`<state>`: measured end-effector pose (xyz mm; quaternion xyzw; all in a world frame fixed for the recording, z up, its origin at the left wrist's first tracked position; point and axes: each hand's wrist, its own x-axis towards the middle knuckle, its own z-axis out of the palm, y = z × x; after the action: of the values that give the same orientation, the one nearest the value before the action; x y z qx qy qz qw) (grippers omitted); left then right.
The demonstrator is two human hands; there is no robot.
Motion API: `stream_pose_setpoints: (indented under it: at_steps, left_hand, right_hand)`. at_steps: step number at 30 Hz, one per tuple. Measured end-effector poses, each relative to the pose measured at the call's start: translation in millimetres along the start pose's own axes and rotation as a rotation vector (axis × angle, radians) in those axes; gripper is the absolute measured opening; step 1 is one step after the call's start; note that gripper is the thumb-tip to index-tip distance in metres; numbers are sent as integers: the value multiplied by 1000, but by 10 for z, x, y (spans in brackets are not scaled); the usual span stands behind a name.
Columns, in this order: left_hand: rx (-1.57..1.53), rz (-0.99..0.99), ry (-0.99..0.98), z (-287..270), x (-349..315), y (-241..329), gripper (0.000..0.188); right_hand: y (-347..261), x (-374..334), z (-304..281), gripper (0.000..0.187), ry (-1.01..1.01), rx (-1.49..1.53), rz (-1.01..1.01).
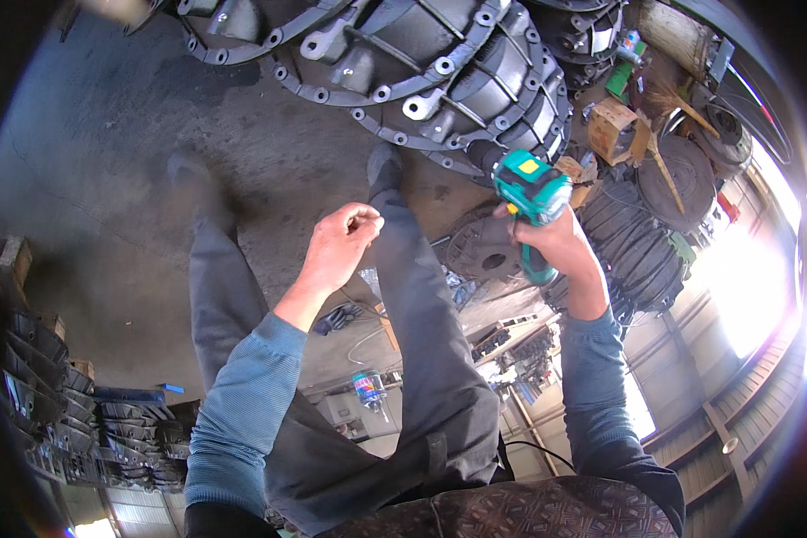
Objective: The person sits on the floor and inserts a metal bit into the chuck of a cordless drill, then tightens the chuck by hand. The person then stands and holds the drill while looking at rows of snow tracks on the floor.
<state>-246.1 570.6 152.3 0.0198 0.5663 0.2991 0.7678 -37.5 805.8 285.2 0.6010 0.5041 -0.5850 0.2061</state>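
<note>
My right hand is wrapped round the grip of a green and black cordless drill. The drill's dark front end points left, close by the lower edge of a stack of grey cast-metal housings with bolt holes round their flanges. Whether it touches the metal cannot be made out. My left hand hangs in front of my knee with its fingers curled and thumb pressed to them. Anything small inside those fingers is hidden.
More housings lie at the top left. On the right are a cardboard box, a broom and piled dark ribbed parts. A round dark metal part lies beneath the drill. Stacked dark parts stand at lower left.
</note>
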Motion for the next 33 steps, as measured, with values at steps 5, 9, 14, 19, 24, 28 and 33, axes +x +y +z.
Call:
stream_pose_setpoints:
  at_steps: [5, 9, 14, 19, 24, 28, 33]
  left_hand:
    - [-401, 122, -147, 136, -200, 230, 39]
    - [-731, 278, -176, 392, -612, 561, 55]
    - [-877, 321, -150, 488, -1205, 1130, 65]
    - [-881, 410, -71, 449, -1735, 1321, 53]
    - [-798, 548, -14, 489, -2151, 1439, 51]
    - [-605, 617, 26, 563, -2482, 1577, 60]
    - [-528, 662, 66, 670, -2802, 1680, 60]
  right_hand:
    - [-92, -441, 358, 48, -155, 579, 49]
    - [-162, -644, 845, 59, -317, 787, -18]
    - [-326, -1041, 1265, 54, -406, 1011, -3]
    - [-686, -1437, 1350, 48, -399, 1023, -55]
    - [-892, -1778, 1332, 43, -332, 998, -92]
    - [-1012, -2069, 1261, 44, -380, 1074, -119]
    - [-1029, -2347, 1221, 41, -440, 1098, -168]
